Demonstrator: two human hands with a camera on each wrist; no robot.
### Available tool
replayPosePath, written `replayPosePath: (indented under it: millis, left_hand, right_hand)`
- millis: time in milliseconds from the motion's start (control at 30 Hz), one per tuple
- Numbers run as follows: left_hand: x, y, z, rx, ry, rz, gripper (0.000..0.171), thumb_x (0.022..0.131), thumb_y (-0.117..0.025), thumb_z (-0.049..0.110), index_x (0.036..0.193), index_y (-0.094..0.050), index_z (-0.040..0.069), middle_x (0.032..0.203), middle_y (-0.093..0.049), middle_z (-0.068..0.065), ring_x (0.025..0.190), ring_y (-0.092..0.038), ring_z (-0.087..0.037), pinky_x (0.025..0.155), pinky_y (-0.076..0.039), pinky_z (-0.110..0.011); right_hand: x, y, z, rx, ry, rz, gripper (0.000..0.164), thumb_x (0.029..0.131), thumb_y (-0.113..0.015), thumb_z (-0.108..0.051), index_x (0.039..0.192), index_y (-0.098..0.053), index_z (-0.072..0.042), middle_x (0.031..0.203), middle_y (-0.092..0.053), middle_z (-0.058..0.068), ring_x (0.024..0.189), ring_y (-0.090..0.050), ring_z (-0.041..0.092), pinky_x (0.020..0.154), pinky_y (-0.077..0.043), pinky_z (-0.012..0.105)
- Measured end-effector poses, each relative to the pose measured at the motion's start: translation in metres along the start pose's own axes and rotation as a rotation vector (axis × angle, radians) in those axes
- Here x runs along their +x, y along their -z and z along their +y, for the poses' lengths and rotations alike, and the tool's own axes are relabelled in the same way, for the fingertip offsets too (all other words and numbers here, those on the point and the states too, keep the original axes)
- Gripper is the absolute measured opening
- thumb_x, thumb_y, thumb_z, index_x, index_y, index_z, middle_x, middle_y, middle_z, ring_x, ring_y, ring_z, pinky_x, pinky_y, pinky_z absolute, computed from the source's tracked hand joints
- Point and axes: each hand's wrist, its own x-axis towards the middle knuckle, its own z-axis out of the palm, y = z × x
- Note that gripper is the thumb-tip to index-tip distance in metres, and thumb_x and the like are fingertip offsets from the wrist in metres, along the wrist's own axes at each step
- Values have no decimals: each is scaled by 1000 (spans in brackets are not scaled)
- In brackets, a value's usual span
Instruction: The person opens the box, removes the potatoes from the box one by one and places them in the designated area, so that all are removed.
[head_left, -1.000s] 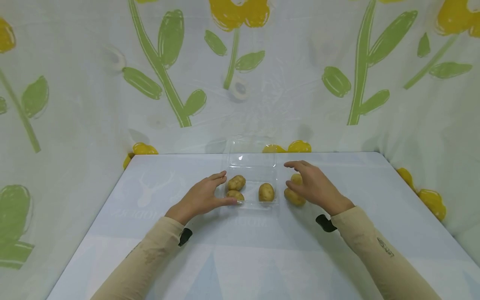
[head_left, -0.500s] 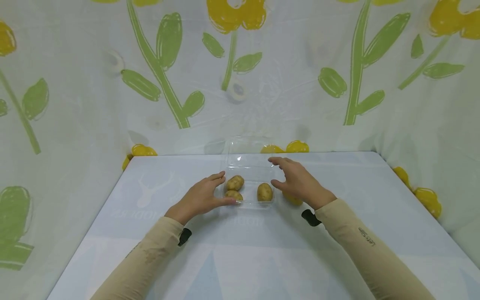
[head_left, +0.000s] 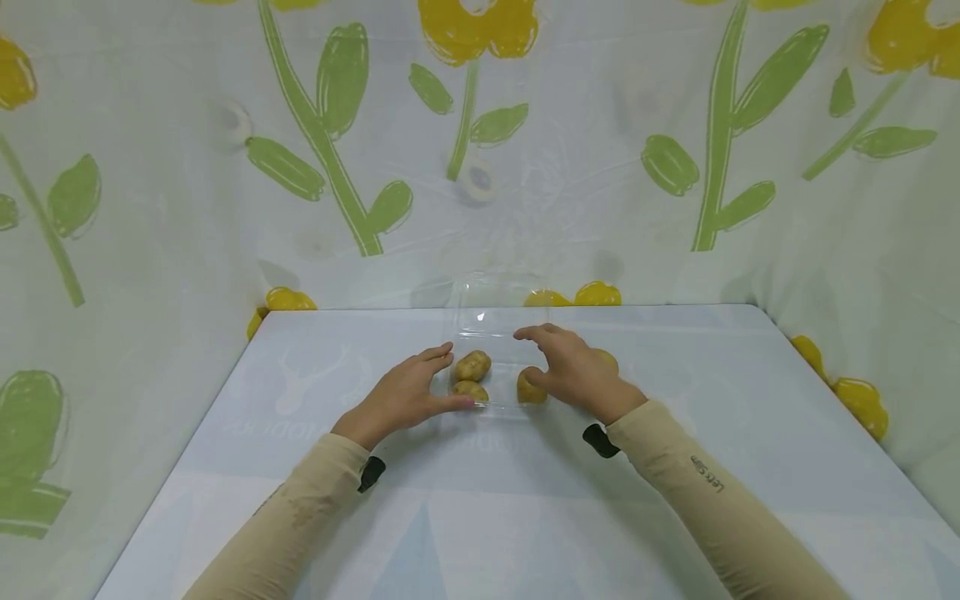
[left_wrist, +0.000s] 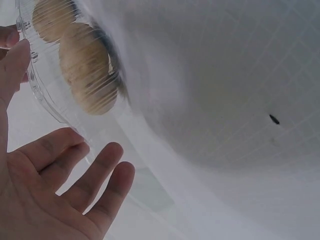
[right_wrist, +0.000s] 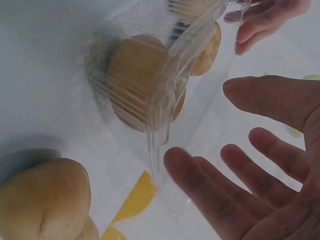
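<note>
Table (head_left: 480, 508) under everything; clear plastic box (head_left: 501, 407) sits near its far edge, mouth up, lid (head_left: 495, 321) swung back away from the person; box long axis hard to call, foreshortened; left hand (head_left: 401, 392) at the box's left side, fingers spread, thumb at the near rim; right hand (head_left: 576, 373) over the box's right side, wide, holding nothing, contact unclear; inside box left, back potato (head_left: 473, 366) slants, right end farther away, front potato (head_left: 470, 391) crosswise; inside box right, third potato (head_left: 528, 390) half hidden by right hand; right of box, two loose potatoes (right_wrist: 47, 200), one mostly covered, both cut off in right wrist view.
</note>
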Motion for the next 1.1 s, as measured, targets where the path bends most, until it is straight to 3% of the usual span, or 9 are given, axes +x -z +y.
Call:
replayPosePath:
  millis: [267, 567, 1100]
  left_hand:
    - [0, 0, 0, -6, 0, -1, 94, 84, -74, 63, 150, -47, 3, 163, -33, -2, 148, -33, -30, 117, -33, -52]
    - [2, -1, -1, -1, -5, 10, 94, 83, -74, 64, 149, -49, 3, 162, -35, -2, 147, -35, -30, 116, -34, -51]
    - [1, -1, -2, -11, -2, 18, 92, 83, -75, 62, 148, -50, 3, 162, -35, -1, 148, -35, -29, 117, -33, -50]
  right_hand:
    - [2, -5, -2, -18, 59, -5, 48, 88, -73, -8, 134, -61, -4, 134, -61, 16, 118, -61, 34, 98, -52, 47]
    - [7, -9, -7, -44, -23, -135, 50, 83, -78, -8, 131, -64, -6, 130, -63, 16, 109, -61, 28, 96, -52, 44]
    - [14, -24, 0, -62, -30, -154, 42, 85, -80, -8, 124, -68, 4, 118, -70, 14, 110, -62, 29, 98, -52, 42]
